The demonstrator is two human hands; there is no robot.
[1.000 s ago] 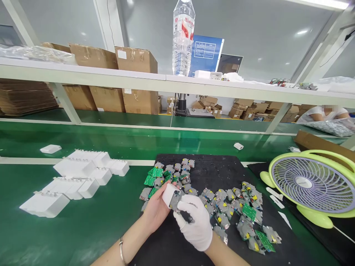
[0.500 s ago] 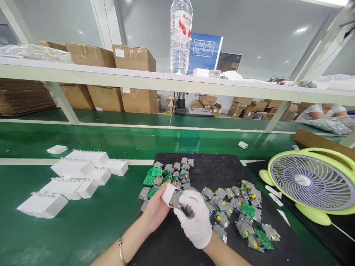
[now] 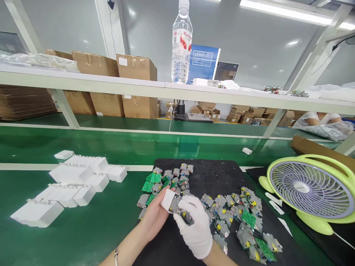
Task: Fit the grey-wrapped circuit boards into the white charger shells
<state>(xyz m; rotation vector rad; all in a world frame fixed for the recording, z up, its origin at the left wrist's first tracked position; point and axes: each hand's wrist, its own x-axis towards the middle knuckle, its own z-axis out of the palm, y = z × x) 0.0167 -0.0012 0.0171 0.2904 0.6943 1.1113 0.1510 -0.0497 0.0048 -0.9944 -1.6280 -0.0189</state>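
Note:
Bare, with a bracelet at the wrist, my left hand (image 3: pixel 155 218) is closed around a white housing (image 3: pixel 168 200), whose open end faces right. My right hand (image 3: pixel 194 226), in a white glove, pinches a grey circuit assembly (image 3: pixel 175 204) at that open end; the assembly sits partly at the mouth of the housing. Both hands are over the black mat (image 3: pixel 213 173). Grey and green circuit assemblies (image 3: pixel 222 213) lie in clusters behind and to the right of my hands. Rows of white housings (image 3: pixel 72 173) stand on the green table at the left.
A green fan (image 3: pixel 310 188) stands at the right, beside white scraps. A shelf (image 3: pixel 163 90) crosses above the table, bearing a water bottle (image 3: pixel 181 48) and cardboard boxes (image 3: pixel 137 68). One white piece (image 3: pixel 246 150) lies behind the mat. A person's arms show at the far right.
The camera view has tilted up slightly, so the scene sits lower. Both hands keep their hold on the housing and the assembly, with little movement between them.

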